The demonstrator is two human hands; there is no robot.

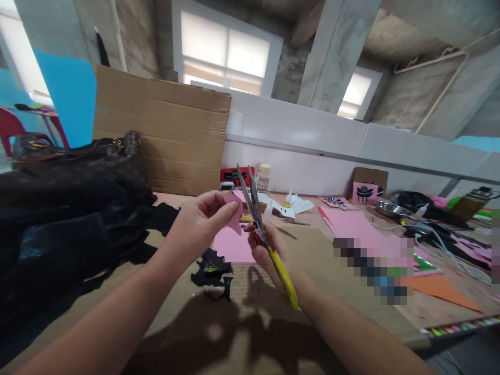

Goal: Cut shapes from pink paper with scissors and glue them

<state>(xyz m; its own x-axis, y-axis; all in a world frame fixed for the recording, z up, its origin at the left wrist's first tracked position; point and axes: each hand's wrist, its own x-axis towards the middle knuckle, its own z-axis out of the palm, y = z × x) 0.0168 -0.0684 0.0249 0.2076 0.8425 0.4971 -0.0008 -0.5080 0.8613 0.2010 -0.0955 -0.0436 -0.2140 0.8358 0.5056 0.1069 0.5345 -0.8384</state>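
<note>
"What's that at the far left?"

"A dark patterned handbag [78, 169], its left end cut off. Black material [78, 234] bunches below it; I can't make out where one stops and the other starts."

"And the left hand [205, 214]?"

"Thumb and fingers pinch a small pink piece [236, 221] above the table, the thumb covering part of it. Black scraps [211, 268] lie below, near a pink sheet [234, 249] that the hands partly hide."

"The right hand [280, 249]?"

"Closed around the scissors [254, 200]. One yellow handle shows; fingers hide most of the other. The blades point up, slightly parted, just beside the pink piece. Whether they touch it, I can't tell."

"Farther right?"

"Stacked pink paper [359, 226], then a blocky blurred patch [375, 271] I can't read, with orange paper [445, 292] showing beyond."
</note>
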